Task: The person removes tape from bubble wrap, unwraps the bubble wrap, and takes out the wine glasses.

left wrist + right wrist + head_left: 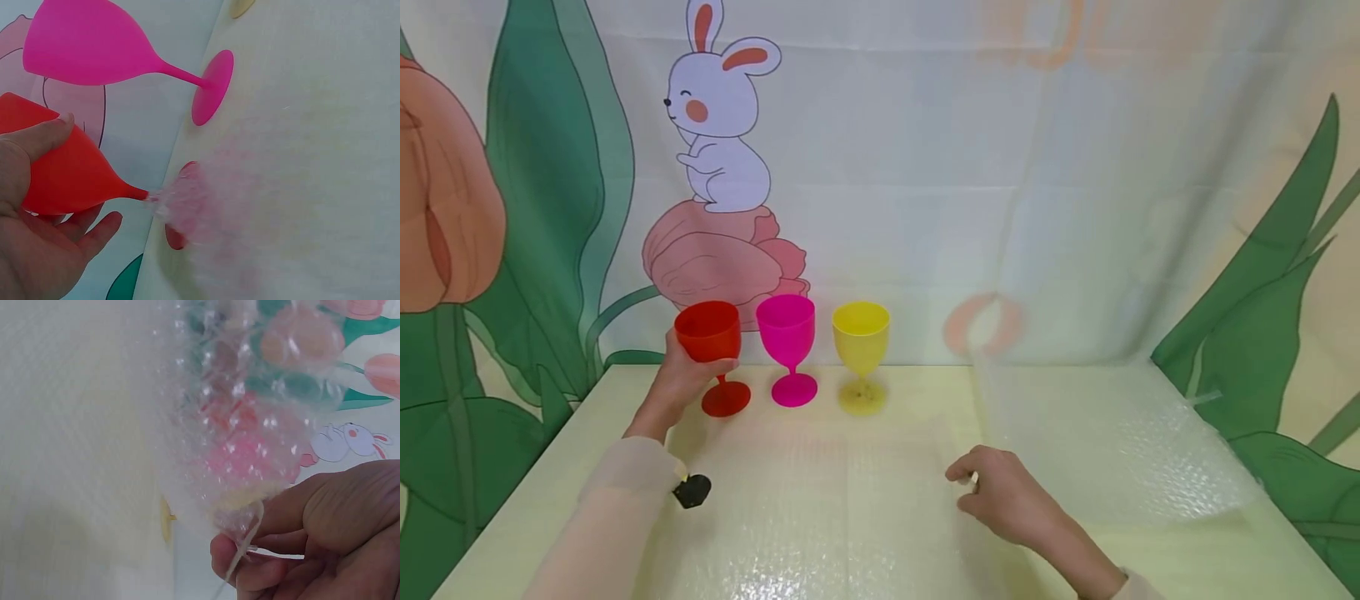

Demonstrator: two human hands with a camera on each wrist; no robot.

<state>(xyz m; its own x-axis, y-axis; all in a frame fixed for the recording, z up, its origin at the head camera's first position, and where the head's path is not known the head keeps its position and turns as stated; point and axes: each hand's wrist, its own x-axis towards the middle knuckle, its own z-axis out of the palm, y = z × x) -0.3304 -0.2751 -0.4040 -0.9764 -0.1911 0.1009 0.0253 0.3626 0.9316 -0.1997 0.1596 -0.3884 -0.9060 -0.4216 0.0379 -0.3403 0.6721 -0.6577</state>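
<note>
My left hand (681, 375) grips the bowl of a red plastic goblet (709, 333) at the left of the row, thumb on one side and fingers on the other. Its round foot is on or close to the table. Beside it stand a pink goblet (787, 329) and a yellow goblet (861, 337), both upright. In the right wrist view, my right hand (312, 537) pinches the edge of a clear sheet of bubble wrap (219, 425). That sheet partly veils the red goblet's foot (176, 237) in the left wrist view.
More clear wrap (1120, 442) lies over the right side of the pale table (535, 500). Behind the table hangs a cloth backdrop (895, 167) printed with a rabbit, tulips and leaves. A small black object (692, 491) sits at my left wrist.
</note>
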